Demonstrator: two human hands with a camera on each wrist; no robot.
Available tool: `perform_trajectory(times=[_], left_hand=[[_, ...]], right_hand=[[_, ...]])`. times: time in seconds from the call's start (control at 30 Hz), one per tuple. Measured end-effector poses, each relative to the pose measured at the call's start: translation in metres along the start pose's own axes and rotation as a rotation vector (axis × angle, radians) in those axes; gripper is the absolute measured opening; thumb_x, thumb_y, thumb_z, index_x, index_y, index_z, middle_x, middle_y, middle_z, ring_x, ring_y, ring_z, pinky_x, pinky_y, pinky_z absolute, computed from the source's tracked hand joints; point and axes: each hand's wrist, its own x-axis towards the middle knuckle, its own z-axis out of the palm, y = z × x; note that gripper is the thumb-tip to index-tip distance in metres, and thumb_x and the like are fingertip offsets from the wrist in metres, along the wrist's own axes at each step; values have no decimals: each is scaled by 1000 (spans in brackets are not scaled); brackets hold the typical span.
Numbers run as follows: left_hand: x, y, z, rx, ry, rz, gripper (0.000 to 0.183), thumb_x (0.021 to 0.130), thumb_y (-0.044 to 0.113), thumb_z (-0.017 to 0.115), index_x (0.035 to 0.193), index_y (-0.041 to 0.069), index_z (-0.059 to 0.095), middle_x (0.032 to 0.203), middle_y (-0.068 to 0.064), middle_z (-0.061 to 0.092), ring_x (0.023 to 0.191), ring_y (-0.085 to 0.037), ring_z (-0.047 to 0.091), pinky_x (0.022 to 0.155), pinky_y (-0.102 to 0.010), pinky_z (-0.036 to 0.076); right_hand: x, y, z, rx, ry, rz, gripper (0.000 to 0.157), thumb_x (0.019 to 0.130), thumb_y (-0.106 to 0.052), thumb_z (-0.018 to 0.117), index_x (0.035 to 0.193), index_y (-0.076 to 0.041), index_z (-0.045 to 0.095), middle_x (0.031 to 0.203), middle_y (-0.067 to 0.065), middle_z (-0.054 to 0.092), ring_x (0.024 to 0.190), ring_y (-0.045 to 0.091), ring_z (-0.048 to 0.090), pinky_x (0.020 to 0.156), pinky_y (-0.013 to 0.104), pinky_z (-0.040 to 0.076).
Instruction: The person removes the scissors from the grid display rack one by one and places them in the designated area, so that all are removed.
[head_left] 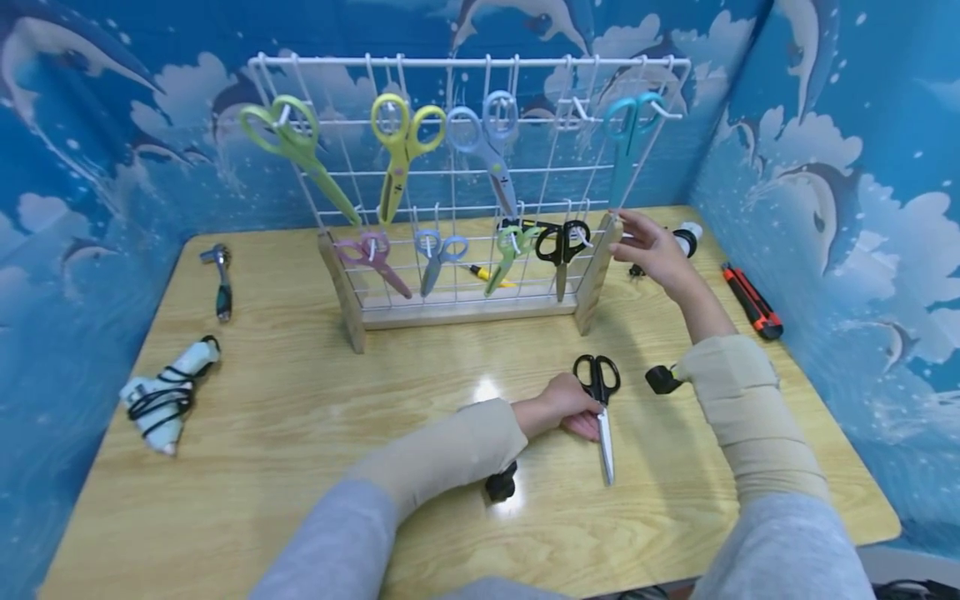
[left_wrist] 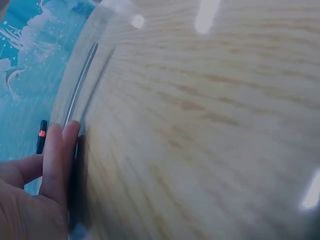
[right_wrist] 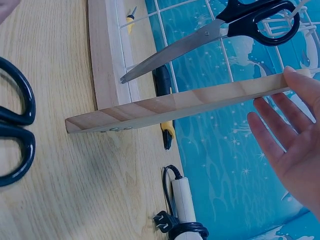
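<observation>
My left hand point(head_left: 566, 404) pinches black-handled scissors point(head_left: 606, 442) near the pivot, handles pointing away and blades toward me. In the left wrist view, its fingers point(left_wrist: 55, 160) lie along the scissors, and the blades point(left_wrist: 80, 85) run beyond them beside a dark line on the table. My right hand point(head_left: 652, 250) touches the right wooden end post point(head_left: 596, 275) of a white wire rack point(head_left: 465, 62). The right wrist view shows one fingertip on the post's edge and straight fingers point(right_wrist: 287, 120) beside it. Smaller black scissors point(head_left: 562, 250) hang on a hook next to that post.
Colored scissors hang in two rows, including yellow scissors point(head_left: 405, 150) and teal scissors point(head_left: 626, 142). A red-black utility knife point(head_left: 752, 302) lies at the right edge. On the left are a ratchet wrench point(head_left: 222, 283) and a pale cord-wrapped object point(head_left: 168, 396). A power strip point(right_wrist: 184, 200) lies behind.
</observation>
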Motion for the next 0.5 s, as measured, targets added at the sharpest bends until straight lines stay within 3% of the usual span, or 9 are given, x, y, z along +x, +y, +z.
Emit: perform_trajectory(times=[0.23,0.5], left_hand=[[2,7,3,18,-13,-13,12,69,-5,60,60,-12,57,52,-24,56,41,-30,56,35,-27,47],[0,12,4,54,-14,-29,11,69,-5,60,61,-12,58,53,-24,56,45,-33,57,37,-28,48]], right_hand=[[0,0,0,9,5,-5,59,82,-24,54,133,-23,25,134,10,32,116,24,38,88,35,41],[0,0,0,1,1,-2,58,82,-25,54,132,-25,26,134,10,32,116,25,37,89,37,40]])
